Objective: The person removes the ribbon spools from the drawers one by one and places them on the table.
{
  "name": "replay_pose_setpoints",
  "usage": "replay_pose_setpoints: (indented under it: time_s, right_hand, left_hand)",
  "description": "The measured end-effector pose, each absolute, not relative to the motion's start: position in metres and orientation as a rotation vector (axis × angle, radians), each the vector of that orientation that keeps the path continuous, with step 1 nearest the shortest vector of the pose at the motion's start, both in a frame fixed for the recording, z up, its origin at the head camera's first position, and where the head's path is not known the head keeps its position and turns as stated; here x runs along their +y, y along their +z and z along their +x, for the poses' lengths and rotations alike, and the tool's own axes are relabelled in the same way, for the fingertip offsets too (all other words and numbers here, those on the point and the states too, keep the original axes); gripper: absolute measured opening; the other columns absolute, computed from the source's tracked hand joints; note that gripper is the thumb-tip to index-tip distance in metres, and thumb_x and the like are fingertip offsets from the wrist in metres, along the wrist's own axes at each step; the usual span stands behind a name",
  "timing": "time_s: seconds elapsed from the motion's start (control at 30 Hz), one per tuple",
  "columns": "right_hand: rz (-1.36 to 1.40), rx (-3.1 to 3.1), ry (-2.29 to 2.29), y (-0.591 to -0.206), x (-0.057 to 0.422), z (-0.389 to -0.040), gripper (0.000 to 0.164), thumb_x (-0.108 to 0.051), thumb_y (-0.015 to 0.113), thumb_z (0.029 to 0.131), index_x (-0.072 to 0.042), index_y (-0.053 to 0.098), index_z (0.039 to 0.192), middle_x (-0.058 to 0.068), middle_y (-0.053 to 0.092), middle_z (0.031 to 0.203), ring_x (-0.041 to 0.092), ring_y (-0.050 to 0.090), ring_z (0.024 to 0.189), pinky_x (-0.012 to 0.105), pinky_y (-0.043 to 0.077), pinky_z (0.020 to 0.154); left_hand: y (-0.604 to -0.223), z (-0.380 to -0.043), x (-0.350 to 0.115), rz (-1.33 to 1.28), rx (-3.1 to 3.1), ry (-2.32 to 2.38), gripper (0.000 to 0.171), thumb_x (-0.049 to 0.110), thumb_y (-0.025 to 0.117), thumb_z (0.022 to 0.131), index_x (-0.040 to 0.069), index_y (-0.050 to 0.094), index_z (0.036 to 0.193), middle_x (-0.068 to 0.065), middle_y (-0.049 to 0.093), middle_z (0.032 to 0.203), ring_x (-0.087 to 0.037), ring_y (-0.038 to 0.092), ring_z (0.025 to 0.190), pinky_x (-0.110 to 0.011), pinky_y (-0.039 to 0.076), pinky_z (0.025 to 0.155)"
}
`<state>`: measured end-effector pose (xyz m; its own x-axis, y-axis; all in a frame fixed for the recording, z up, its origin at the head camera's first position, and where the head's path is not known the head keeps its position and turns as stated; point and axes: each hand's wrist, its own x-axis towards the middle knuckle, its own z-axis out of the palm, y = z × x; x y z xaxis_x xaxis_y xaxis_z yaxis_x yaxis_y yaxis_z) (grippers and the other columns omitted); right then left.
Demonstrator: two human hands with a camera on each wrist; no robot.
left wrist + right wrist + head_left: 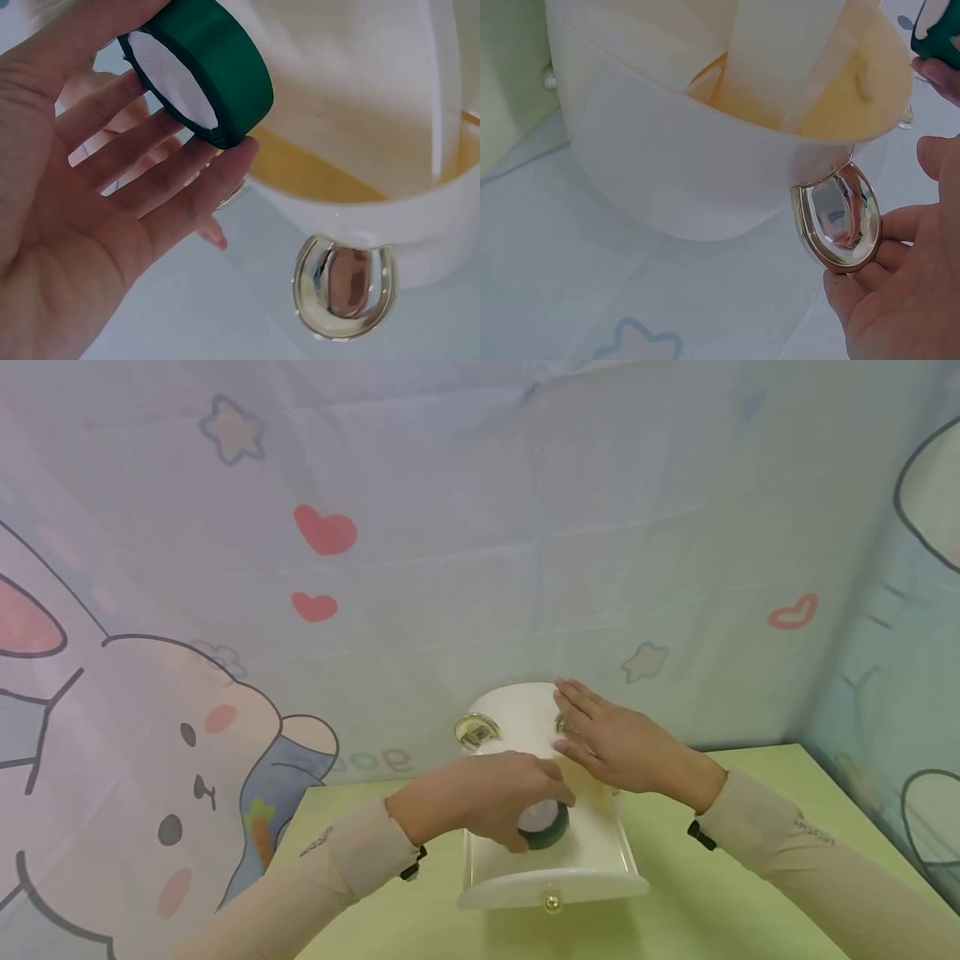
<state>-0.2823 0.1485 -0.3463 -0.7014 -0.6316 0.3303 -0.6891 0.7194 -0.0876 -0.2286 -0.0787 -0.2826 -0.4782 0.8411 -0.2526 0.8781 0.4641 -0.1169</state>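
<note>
My left hand holds a roll of dark green ribbon above the white drawer of a rounded white box. In the left wrist view, the thumb and fingertips pinch the ribbon roll, whose white side shows. My right hand lies along the right side of the box with fairly straight fingers. Its fingertips touch the shiny gold-rimmed ear-shaped piece in the right wrist view, while the thumb stands apart. A matching gold piece sits on the box's left side.
The drawer stands pulled out, its curved front bearing a gold knob. Under it is a light green table. A printed cloth backdrop with hearts, stars and a rabbit rises right behind the box, and another cloth side stands at the right.
</note>
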Motion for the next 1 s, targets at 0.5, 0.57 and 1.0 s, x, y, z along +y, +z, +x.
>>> replay_pose_setpoints:
  time_s: [0.5, 0.57, 1.0]
  right_hand:
    - [1.033, -2.684, 0.293, -0.343, 0.150, -0.277, 0.075, -0.046, 0.049, 0.110, 0.002, 0.026, 0.164, 0.018, 0.019, 0.175, 0.038, 0.022, 0.163, 0.054, 0.040, 0.122]
    - [1.029, -2.686, 0.289, -0.342, 0.149, -0.277, 0.075, -0.045, 0.048, 0.110, 0.002, 0.026, 0.164, 0.018, 0.019, 0.175, 0.038, 0.022, 0.163, 0.054, 0.040, 0.123]
    - [1.025, -2.685, 0.304, -0.344, 0.148, -0.276, 0.075, -0.046, 0.048, 0.110, 0.002, 0.027, 0.163, 0.019, 0.021, 0.175, 0.038, 0.023, 0.162, 0.054, 0.039, 0.123]
  left_hand:
    - [-0.260, -0.209, -0.099, 1.397, 2.646, -0.261, 0.065, 0.027, 0.090, 0.082, 0.019, 0.064, 0.141, 0.001, 0.065, 0.138, -0.018, 0.065, 0.123, -0.029, 0.054, 0.104]
    - [-0.257, -0.208, -0.104, 1.390, 2.663, -0.234, 0.064, 0.025, 0.091, 0.081, 0.018, 0.065, 0.140, 0.000, 0.066, 0.136, -0.019, 0.066, 0.121, -0.031, 0.055, 0.103]
    - [-0.264, -0.202, -0.132, 1.318, 2.696, -0.139, 0.062, 0.021, 0.090, 0.082, 0.013, 0.066, 0.138, -0.003, 0.067, 0.133, -0.021, 0.066, 0.117, -0.032, 0.057, 0.099]
